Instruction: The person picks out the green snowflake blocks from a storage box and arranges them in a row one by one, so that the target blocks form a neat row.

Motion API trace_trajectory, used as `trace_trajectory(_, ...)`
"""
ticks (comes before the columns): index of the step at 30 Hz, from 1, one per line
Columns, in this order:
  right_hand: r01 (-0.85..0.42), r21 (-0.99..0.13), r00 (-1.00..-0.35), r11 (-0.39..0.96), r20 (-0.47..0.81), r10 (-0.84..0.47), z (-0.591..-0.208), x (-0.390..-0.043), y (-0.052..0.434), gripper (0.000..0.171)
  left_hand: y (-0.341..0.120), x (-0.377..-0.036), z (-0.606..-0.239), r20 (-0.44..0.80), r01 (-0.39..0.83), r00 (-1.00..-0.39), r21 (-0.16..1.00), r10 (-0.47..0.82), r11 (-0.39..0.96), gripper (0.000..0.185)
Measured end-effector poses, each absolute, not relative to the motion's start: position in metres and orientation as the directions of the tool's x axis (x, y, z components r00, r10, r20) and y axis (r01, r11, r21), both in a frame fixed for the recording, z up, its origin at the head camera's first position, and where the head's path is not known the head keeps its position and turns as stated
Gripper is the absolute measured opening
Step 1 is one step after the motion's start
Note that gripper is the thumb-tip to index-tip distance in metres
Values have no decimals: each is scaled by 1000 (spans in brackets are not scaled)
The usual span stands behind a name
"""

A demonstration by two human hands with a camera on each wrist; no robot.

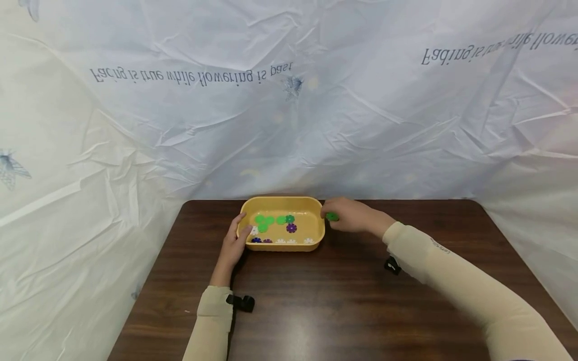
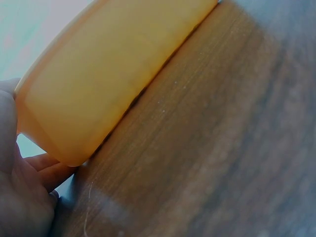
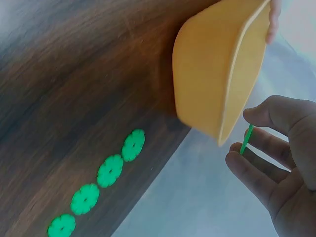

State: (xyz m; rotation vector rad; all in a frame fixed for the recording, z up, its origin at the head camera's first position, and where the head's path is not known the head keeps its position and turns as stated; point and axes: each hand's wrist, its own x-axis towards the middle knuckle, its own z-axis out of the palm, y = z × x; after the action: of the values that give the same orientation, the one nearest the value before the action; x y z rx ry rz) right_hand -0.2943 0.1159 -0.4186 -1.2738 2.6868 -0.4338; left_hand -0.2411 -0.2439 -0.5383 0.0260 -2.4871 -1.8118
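A yellow plastic basin (image 1: 284,246) stands at the far edge of the table, with several flower-shaped plastic discs inside in green, purple, blue and white. My left hand (image 1: 234,245) grips its left end, thumb over the rim and fingers along the outer wall; the left wrist view shows fingertips (image 2: 49,170) by the basin's lower corner. Just outside the right end, my right hand (image 1: 349,214) pinches a green flower-shaped disc (image 3: 246,139) between thumb and fingers. That disc appears edge-on in the right wrist view, beside the basin's rim.
Several more green discs (image 3: 109,171) lie in a row on the dark wooden table (image 1: 289,291), seen in the right wrist view; the right arm hides them from the head view. White printed sheeting (image 1: 271,125) hangs behind the table.
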Motion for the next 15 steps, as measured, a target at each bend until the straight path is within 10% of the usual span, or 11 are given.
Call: trace_trajectory(15, -660, -324, -714, 678, -9, -700, -430, -297, 157, 31, -235, -223, -503, 29, 16, -999, 942, -34, 336, 57)
